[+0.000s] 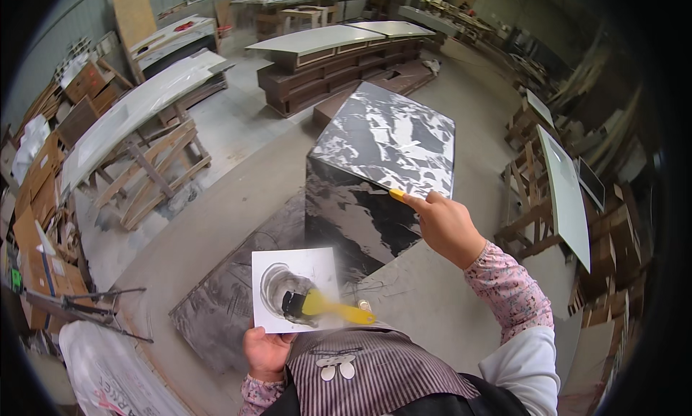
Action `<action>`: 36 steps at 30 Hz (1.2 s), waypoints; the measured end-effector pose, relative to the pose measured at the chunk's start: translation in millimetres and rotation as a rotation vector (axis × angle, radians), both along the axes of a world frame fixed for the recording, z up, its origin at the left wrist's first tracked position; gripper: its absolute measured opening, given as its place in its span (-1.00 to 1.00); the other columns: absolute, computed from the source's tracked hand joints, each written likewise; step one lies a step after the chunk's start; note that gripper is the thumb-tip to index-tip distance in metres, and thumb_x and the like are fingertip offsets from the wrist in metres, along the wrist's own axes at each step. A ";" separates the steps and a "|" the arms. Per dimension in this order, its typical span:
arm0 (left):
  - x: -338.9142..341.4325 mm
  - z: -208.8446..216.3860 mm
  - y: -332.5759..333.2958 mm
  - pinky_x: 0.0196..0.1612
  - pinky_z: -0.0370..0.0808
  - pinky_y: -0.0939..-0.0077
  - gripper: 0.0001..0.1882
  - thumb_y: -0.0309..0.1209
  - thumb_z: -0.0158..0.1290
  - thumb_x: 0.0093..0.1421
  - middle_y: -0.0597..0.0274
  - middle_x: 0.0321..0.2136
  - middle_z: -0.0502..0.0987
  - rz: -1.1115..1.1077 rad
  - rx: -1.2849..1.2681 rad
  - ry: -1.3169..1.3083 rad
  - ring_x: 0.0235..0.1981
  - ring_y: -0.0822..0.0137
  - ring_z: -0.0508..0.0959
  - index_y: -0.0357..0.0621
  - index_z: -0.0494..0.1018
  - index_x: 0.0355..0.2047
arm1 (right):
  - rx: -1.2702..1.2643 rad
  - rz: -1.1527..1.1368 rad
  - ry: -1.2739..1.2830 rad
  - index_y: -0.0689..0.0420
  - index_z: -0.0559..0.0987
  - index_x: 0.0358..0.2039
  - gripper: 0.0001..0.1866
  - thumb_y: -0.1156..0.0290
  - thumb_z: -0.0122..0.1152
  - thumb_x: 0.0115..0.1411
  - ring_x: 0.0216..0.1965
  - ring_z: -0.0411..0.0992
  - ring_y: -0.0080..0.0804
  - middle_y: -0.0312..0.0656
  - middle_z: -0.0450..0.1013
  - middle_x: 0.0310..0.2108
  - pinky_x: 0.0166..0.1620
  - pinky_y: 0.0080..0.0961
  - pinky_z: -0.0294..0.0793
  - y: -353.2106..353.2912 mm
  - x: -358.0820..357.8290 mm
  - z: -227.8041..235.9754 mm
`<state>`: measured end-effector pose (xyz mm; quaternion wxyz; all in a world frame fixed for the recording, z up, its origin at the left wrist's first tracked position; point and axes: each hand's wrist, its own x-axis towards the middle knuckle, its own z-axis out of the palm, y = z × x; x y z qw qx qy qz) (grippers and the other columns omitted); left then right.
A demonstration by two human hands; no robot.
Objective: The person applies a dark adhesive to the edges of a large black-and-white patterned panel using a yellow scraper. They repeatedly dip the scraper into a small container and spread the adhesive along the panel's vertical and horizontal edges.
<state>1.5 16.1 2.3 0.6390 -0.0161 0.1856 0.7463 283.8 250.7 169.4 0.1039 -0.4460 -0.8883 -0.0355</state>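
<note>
My left hand [267, 352] holds a white square board [324, 263] from below, thumb at its near edge and most fingers hidden underneath. Dark grey paste is smeared in rings on the board. A putty knife [317, 303] with a yellow handle and dark blade lies across it, its handle reaching past the right edge. At the near top edge of a large block [389, 131], patterned black and white like marble, my right hand [450, 225] is closed on a small yellow tool [397, 194], forefinger stretched along it. The tool's working end is too thin to make out.
A dusty dark panel [238, 272] lies beside the block. Slabs rest on wooden trestles at the left [137, 113] and right [566, 193]. Behind stands a long brown counter [346, 66] with a pale top. Cardboard and a plastic-wrapped bundle [108, 373] sit at left.
</note>
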 end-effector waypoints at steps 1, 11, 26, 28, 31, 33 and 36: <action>0.9 -0.7 1.8 -0.07 0.61 0.00 -0.34 -0.35 -0.08 0.03 -0.02 0.07 0.41 -0.011 -0.001 -0.007 0.02 -0.01 0.50 -0.21 0.21 0.20 | -0.003 -0.020 -0.002 0.02 0.55 -0.02 -0.57 0.60 0.00 0.08 -0.42 0.45 -0.14 -0.10 0.40 -0.45 -0.36 -0.26 0.44 -5.1 9.9 0.7; 7.8 -0.5 17.6 -0.04 0.59 -0.05 -0.35 -0.38 -0.06 0.02 -0.02 0.07 0.41 -0.145 -0.004 -0.025 0.03 -0.02 0.49 -0.17 0.23 0.19 | 0.024 -0.193 0.004 0.03 0.58 -0.05 -0.57 0.65 0.07 0.06 -0.44 0.41 -0.19 -0.15 0.37 -0.47 -0.38 -0.32 0.43 -47.2 82.2 4.9; 3.3 18.8 11.0 -0.08 0.59 0.07 -0.37 -0.28 -0.05 0.05 0.16 0.09 0.44 -0.152 -0.098 0.085 0.03 0.13 0.49 -0.08 0.27 0.19 | -0.717 -0.351 1.707 0.14 0.48 -0.19 -0.84 0.34 0.07 0.33 -0.43 0.33 -0.70 -0.36 0.44 -0.39 -0.35 -0.74 0.33 -55.5 97.6 -155.8; -1.1 19.9 9.2 0.07 0.50 0.00 -0.32 -0.33 -0.02 0.01 0.11 0.11 0.42 -0.161 -0.042 0.027 0.08 0.09 0.47 -0.14 0.24 0.21 | -0.759 -0.321 1.812 0.12 0.47 -0.19 -0.85 0.33 0.07 0.33 -0.38 0.35 -0.67 -0.35 0.43 -0.36 -0.30 -0.72 0.36 -47.0 80.9 -170.2; -4.3 22.3 6.2 0.07 0.50 0.01 -0.33 -0.33 -0.02 0.00 0.12 0.11 0.42 -0.172 -0.038 0.049 0.08 0.09 0.46 -0.14 0.25 0.20 | -0.806 -0.273 1.897 0.11 0.47 -0.18 -0.85 0.32 0.06 0.34 -0.32 0.38 -0.64 -0.36 0.44 -0.33 -0.23 -0.68 0.39 -37.7 66.5 -173.1; -4.7 24.3 5.1 0.07 0.50 0.01 -0.32 -0.34 -0.02 0.00 0.11 0.11 0.42 -0.170 -0.044 0.042 0.09 0.09 0.46 -0.14 0.24 0.21 | -0.802 -0.186 1.921 0.11 0.47 -0.18 -0.84 0.31 0.05 0.34 -0.30 0.40 -0.63 -0.36 0.45 -0.32 -0.20 -0.66 0.40 -35.9 62.5 -165.8; -4.2 28.6 6.4 0.07 0.50 0.00 -0.31 -0.34 -0.02 0.00 0.11 0.12 0.41 -0.178 -0.050 0.067 0.10 0.09 0.45 -0.14 0.23 0.22 | -0.574 -0.254 1.670 0.21 0.51 -0.22 -0.84 0.38 0.11 0.30 -0.36 0.40 -0.67 -0.36 0.46 -0.39 -0.25 -0.70 0.41 -49.3 66.9 -141.3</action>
